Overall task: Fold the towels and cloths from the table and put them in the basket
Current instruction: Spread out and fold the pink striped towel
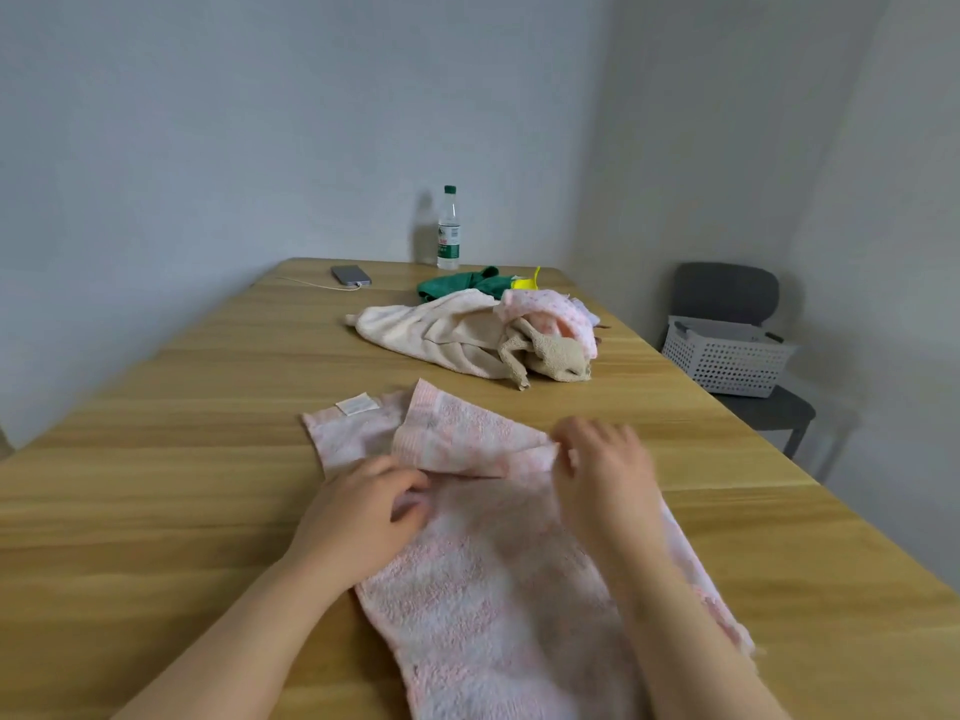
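A long pale pink towel (493, 589) lies on the wooden table (156, 459) in front of me, its far end folded back toward me with a white label showing. My left hand (363, 506) pinches the towel's left edge at the fold. My right hand (602, 470), blurred, lies on the right end of the fold with curled fingers on the cloth. Farther back sits a heap of cloths: a cream towel (436, 330), a pink dotted cloth (550, 309), a beige cloth (550, 358) and a green cloth (457, 285). A white perforated basket (727, 358) stands on a chair to the right.
A water bottle (449, 228) stands at the table's far edge. A phone (351, 275) with a cable lies left of it. A yellow object (527, 282) peeks from the heap. The grey chair (727, 293) stands beside the table's right edge, near the corner walls.
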Action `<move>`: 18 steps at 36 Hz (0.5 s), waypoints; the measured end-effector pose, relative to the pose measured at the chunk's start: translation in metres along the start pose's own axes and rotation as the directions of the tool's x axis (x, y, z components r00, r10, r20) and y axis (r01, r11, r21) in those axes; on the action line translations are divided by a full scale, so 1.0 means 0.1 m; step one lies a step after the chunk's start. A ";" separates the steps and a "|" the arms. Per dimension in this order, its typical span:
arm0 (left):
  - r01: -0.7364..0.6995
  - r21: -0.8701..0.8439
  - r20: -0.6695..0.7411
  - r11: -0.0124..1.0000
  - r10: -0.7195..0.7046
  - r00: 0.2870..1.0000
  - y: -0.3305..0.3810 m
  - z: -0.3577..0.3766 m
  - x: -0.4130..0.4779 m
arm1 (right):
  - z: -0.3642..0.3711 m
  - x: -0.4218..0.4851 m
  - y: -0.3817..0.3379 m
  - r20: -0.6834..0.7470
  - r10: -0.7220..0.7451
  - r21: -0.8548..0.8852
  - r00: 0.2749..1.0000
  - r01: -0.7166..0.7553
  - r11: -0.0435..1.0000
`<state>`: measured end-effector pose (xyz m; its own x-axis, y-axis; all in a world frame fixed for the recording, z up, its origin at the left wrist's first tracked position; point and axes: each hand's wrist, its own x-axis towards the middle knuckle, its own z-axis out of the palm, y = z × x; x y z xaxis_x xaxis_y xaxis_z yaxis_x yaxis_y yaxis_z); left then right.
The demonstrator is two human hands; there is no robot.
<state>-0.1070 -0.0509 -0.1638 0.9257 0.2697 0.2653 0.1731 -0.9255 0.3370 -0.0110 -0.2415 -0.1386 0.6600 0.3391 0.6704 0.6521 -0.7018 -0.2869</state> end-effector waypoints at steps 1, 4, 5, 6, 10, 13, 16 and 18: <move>-0.006 -0.005 0.006 1.000 0.006 1.000 -0.01 0.01 0.00 | 0.07 -0.02 -0.07 0.132 -0.054 0.019 0.990 0.051 0.998; -0.010 0.004 0.021 1.000 0.010 1.000 -0.02 0.02 0.03 | 0.26 -0.07 -0.11 0.455 -0.048 0.041 0.889 0.032 0.999; -0.002 0.017 0.026 1.000 0.002 1.000 -0.01 0.01 0.03 | 0.29 -0.06 -0.10 0.483 -0.023 0.064 0.875 -0.009 0.998; 0.005 0.026 0.023 1.000 -0.005 1.000 -0.01 0.01 0.04 | 0.28 -0.04 -0.11 0.476 0.011 0.110 0.879 -0.073 0.991; 0.060 0.063 -0.030 0.996 -0.059 0.998 0.00 -0.01 0.09 | 0.25 0.09 -0.11 0.518 0.095 0.089 0.850 -0.164 0.983; 0.069 0.025 -0.113 0.997 -0.066 0.991 0.00 -0.01 0.12 | 0.23 0.18 -0.18 0.633 0.056 -0.048 0.772 -0.033 0.998; 0.111 -0.042 -0.111 0.993 -0.115 0.987 -0.02 -0.02 0.11 | 0.23 0.27 -0.25 0.654 0.059 -0.044 0.754 -0.040 0.998; 0.117 -0.073 -0.096 0.991 -0.123 0.988 -0.03 -0.02 0.11 | 0.21 0.36 -0.23 0.599 0.162 0.044 0.784 -0.235 0.971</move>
<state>-0.0983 -0.0449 -0.1597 0.8605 0.4063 0.3074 0.2552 -0.8659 0.4303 0.0056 -0.2000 -0.1228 0.8469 0.5272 0.0697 0.4949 -0.7334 -0.4661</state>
